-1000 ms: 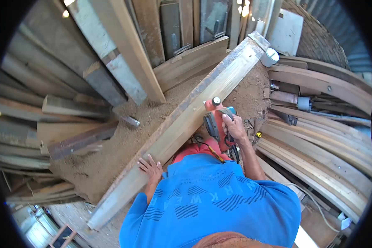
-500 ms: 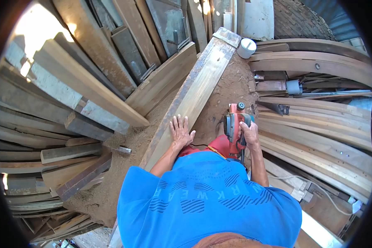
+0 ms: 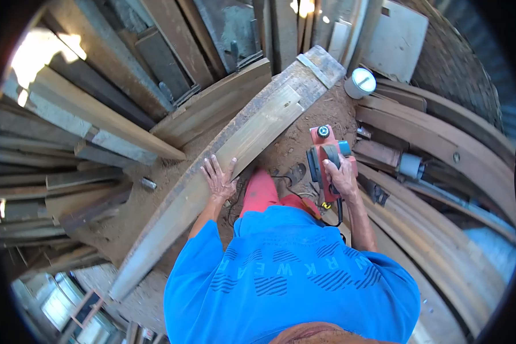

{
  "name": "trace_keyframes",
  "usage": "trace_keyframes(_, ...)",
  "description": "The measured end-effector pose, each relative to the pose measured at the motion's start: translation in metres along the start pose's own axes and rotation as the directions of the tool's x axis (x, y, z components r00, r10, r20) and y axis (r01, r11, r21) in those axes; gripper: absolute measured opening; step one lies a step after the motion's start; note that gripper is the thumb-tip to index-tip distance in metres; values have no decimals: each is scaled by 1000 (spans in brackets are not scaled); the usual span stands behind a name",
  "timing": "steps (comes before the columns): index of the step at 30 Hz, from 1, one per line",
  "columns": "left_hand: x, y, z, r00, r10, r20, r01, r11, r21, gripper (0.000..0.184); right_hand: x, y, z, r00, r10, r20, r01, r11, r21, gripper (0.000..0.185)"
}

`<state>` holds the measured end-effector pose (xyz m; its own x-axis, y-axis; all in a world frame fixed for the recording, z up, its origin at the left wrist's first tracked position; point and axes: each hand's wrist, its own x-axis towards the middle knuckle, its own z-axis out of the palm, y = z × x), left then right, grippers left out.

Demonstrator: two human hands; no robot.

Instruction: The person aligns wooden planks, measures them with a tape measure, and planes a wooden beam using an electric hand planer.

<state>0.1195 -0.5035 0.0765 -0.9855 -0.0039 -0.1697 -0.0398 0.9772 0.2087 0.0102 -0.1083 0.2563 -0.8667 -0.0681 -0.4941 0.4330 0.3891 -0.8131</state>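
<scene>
A pale wooden board (image 3: 255, 135) lies lengthwise on a long, worn bench plank (image 3: 322, 64), slanting from lower left to upper right. My left hand (image 3: 218, 180) rests flat on the board with its fingers spread. My right hand (image 3: 342, 176) is wrapped round the handle of a red electric planer (image 3: 321, 139), which has a black front knob. The planer is held off to the right of the board, apart from it, and its cord runs down beside my red shorts (image 3: 260, 192).
Across the bench's far end runs a narrow strip (image 3: 314, 70). A white bucket (image 3: 360, 83) stands beside that end. Stacked timber (image 3: 430, 129) fills the right side, and more boards (image 3: 106, 117) lean at the left and back. Sawdust-covered ground (image 3: 155, 198) surrounds the bench.
My view has swung, so the bench lies at a flatter slant. In the picture, the planer is slightly higher and my left hand further left, still on the board. Both hands keep their hold.
</scene>
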Motion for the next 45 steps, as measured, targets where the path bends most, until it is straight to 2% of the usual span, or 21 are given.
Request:
trace_keyframes(2, -3, 7, 5, 998, -53, -28, 54, 998, 19, 96, 28, -15, -11, 996, -6, 86, 5, 1000, 7, 28)
trace_keyframes(3, -2, 13, 1, 998, -66, -15, 66, 998, 19, 96, 42, -21, -14, 990, -56, 131, 58, 998, -9, 30)
trace_keyframes(7, 0, 12, -10, 991, -124, 46, 123, 992, 24, 97, 102, -48, -7, 963, -67, 262, 63, 998, 24, 36)
trace_keyframes(10, 2, 20, -17, 981, -164, 108, 159, 986, 52, 99, 139, -79, 3, 935, -70, 348, 91, 995, -45, 37)
trace_keyframes(14, 9, 21, -30, 958, -237, 164, 237, 971, 24, 96, 184, -103, 17, 840, -43, 542, 106, 991, -86, 40)
trace_keyframes(16, 2, 27, -20, 944, -281, 170, 277, 960, 50, 95, 202, -114, 19, 788, -59, 613, 189, 971, -149, 43)
trace_keyframes(17, -2, 34, -11, 928, -350, 126, 345, 937, 56, 95, 211, -118, 21, 754, -60, 654, 231, 957, -178, 44)
trace_keyframes(20, -7, 55, 17, 821, -571, -9, 570, 819, 61, 93, 237, -140, 26, 668, -27, 744, 286, 932, -223, 48)
trace_keyframes(22, -3, 83, 33, 687, -720, -98, 726, 687, 38, 86, 256, -146, 25, 598, 1, 802, 323, 915, -242, 51)
trace_keyframes(25, 42, 143, 12, 490, -863, -122, 855, 503, -122, 83, 287, -157, 22, 488, 42, 872, 428, 859, -280, 52)
trace_keyframes(28, 104, 205, -4, 448, -884, -136, 842, 468, -267, 82, 314, -169, 14, 358, 47, 932, 569, 781, -258, 55)
trace_keyframes(31, 169, 282, 8, 493, -860, -132, 820, 510, -260, 81, 340, -172, -2, 243, 125, 962, 666, 699, -259, 54)
trace_keyframes(33, 209, 348, 19, 505, -857, -104, 790, 507, -345, 74, 351, -175, -10, 181, 185, 966, 700, 665, -258, 54)
trace_keyframes(35, 235, 410, 21, 534, -831, -157, 645, 520, -561, 64, 367, -167, -19, 88, 190, 978, 748, 636, -191, 56)
trace_keyframes(37, 259, 465, 55, 505, -851, -143, 604, 467, -646, 58, 375, -167, -24, 18, 209, 978, 765, 627, -148, 57)
trace_keyframes(40, 279, 506, 76, 433, -875, 216, 711, 184, -679, 59, 390, -156, -35, -59, 273, 960, 736, 661, -143, 55)
trace_keyframes(42, 295, 506, 95, 394, -861, 321, 719, 70, -692, 59, 399, -147, -41, -134, 268, 954, 758, 648, -76, 53)
trace_keyframes(43, 303, 505, 104, 380, -846, 374, 720, 18, -694, 60, 403, -143, -42, -140, 289, 947, 777, 625, -75, 53)
trace_keyframes(45, 319, 489, 114, 399, -836, 376, 691, 4, -723, 62, 409, -134, -43, -148, 303, 941, 790, 609, -72, 54)
